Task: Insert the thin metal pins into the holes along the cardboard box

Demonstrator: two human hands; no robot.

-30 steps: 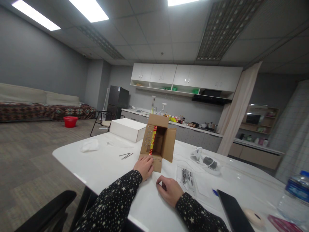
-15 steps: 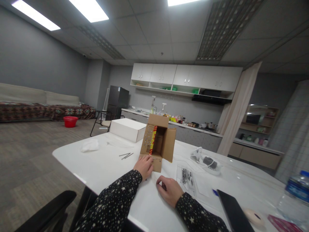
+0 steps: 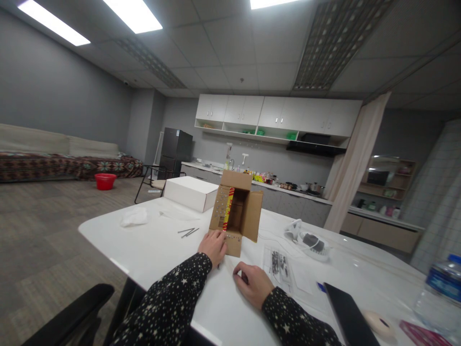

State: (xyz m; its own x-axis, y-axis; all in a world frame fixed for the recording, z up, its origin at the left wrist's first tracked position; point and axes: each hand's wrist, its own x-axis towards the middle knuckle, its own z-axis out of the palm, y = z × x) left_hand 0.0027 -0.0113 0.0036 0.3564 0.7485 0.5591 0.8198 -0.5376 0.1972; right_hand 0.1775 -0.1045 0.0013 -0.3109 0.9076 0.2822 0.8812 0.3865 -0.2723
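An open brown cardboard box (image 3: 252, 218) with its flaps spread stands on the white table. Small shiny dots sit on its left and front flaps, and red-and-yellow tape runs down the left flap. My left hand (image 3: 213, 247) is closed, its bent fingers at the corner between those two flaps. A tiny dark bit shows under its palm; what the fingers hold, if anything, is hidden. Nearer to me, my right hand (image 3: 254, 283) rests on the table with curled fingers and thumb, and nothing shows in it.
Several nails (image 3: 188, 232) lie left of the box, before a white box (image 3: 190, 193). On the right are a clear plastic pack of dark small parts (image 3: 279, 264), a white corded device (image 3: 308, 240), a black phone-like slab (image 3: 349, 312) and a water bottle (image 3: 444, 283).
My left hand has shifted very slightly left along the box flap. My right hand and the box have stayed in place.
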